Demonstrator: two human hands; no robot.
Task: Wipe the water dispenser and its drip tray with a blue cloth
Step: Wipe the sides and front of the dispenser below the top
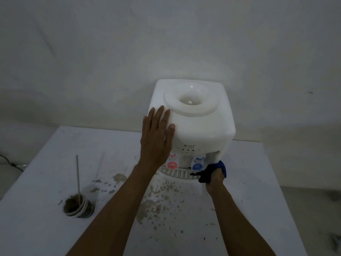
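Left hand (156, 137) flat on dispenser (193, 122); right hand (215, 177) grips cloth (212, 171) at tray (177, 172). Cup (78, 206) holds brown liquid, stick (78, 177).

"TD" on water dispenser (191, 126) front

The left hand (156, 133) lies flat, its 5 fingers (160, 115) straight, together and pointing away from the body. The right hand (215, 177) is curled into a fist, knuckles forward, forearm extended.
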